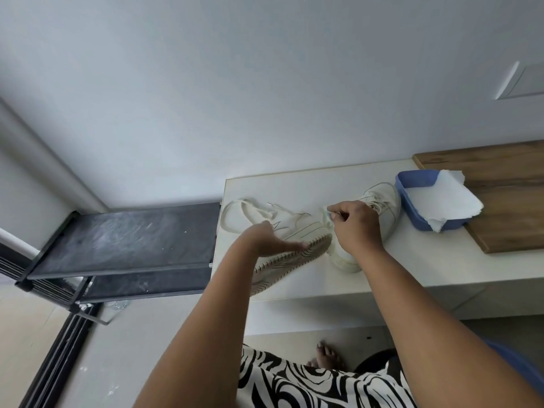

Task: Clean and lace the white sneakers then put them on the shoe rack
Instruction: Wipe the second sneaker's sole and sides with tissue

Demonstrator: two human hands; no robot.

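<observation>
Right hand (354, 228): fingers curled, pinching what looks like a small white wipe (327, 217) at the toe of the tipped sneaker (290, 251). Left hand (269, 241) lies flat-fingered along its sole. The second sneaker (382, 213) stands just behind, both on the white table (412, 260); the shoe rack (132, 240) waits left.

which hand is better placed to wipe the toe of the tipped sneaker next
Right. The right hand already pinches the wipe beside the tipped sneaker toe, while the left hand steadies its sole.
</observation>
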